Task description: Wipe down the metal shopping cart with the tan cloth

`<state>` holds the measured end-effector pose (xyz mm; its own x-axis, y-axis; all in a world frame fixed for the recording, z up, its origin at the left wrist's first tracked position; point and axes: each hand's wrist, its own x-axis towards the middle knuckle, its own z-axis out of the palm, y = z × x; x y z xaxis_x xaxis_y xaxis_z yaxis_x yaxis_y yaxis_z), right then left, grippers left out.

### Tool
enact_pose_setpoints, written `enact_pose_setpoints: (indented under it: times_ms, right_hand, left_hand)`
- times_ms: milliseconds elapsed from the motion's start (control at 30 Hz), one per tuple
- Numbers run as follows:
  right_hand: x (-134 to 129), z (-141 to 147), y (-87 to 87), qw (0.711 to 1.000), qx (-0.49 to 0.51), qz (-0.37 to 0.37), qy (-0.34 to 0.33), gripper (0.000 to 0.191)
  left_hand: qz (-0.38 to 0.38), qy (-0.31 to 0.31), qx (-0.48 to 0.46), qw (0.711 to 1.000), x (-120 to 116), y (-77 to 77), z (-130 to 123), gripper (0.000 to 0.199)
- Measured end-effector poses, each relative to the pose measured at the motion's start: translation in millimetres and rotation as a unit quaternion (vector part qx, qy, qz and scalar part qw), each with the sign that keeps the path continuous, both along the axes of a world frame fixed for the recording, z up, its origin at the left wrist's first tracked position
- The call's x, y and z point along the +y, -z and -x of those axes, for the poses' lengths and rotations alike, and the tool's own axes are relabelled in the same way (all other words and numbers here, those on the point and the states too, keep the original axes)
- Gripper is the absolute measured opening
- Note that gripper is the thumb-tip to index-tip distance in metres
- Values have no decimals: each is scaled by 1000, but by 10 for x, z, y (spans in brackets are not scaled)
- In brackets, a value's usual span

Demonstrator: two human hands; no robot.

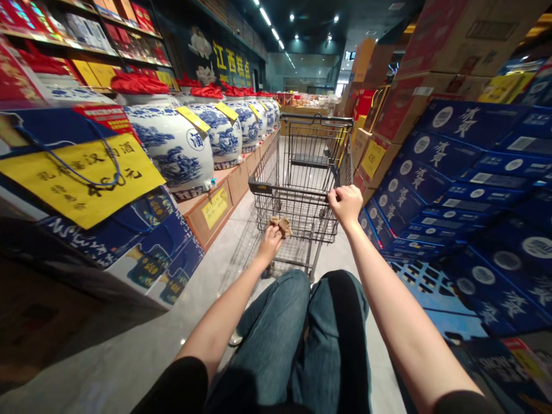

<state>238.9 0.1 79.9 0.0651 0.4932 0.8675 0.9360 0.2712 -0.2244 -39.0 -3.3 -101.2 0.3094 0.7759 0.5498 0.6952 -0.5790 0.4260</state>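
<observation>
In front of my bent knees stands a dark metal shopping cart (313,213), its wire basket showing nothing inside. My right hand (346,205) is closed around the right end of the cart's handlebar (293,192). Lower and to the left, my left hand (270,244) grips a crumpled tan cloth (282,226) against the near wire side of the basket. Whether the cloth touches the wires, I cannot tell.
Blue-and-white porcelain jars (170,141) with red cloth tops line a ledge on the left. Nearer stands a blue gift-box display with a yellow price sign (86,178). Stacked blue cartons (431,167) rise on the right beside a blue pallet (444,293). A tiled aisle floor runs between.
</observation>
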Motion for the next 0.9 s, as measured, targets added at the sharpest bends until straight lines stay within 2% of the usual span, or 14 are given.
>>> enact_pose_setpoints:
  times_ms: [200, 267, 400, 467, 533, 567, 667, 700, 767, 833, 900]
  right_hand:
    - [-13, -4, -7, 1000, 9, 0, -8, 42]
    - [-22, -5, -18, 1000, 15, 0, -12, 42]
    - [-35, -3, -45, 999, 19, 22, -14, 41]
    - [-35, -3, -47, 999, 19, 26, -12, 40]
    - [-30, -5, -39, 999, 20, 24, -11, 39]
    - [-26, -8, -32, 999, 21, 22, -11, 39]
    - [-12, -19, -8, 1000, 21, 20, -7, 39]
    - [-8, -23, -1, 1000, 19, 20, -5, 39]
    - [-1, -30, 6, 1000, 13, 19, 1, 39]
    - [-1, -34, 6, 1000, 6, 18, 6, 39]
    - [-7, -36, -2, 1000, 2, 18, 8, 39]
  left_hand:
    - [21, 0, -12, 1000, 86, -113, -19, 31]
    - [42, 16, -2, 999, 8, -97, -26, 30]
    - [89, 96, 32, 991, -294, -18, 24, 21]
    - [93, 120, 37, 988, -413, -40, 72, 21]
    - [82, 124, 32, 988, -441, -175, 106, 25]
    - [73, 120, 27, 990, -416, -294, 108, 28]
    - [24, 94, -3, 995, -224, -801, 32, 43]
    - [-11, 82, -21, 996, -140, -980, -21, 48]
    - [-144, 42, -60, 987, 14, -1265, -157, 50]
    - [-187, 29, -39, 981, 110, -1376, -304, 47]
    - [-153, 38, 34, 987, 135, -1301, -428, 37]
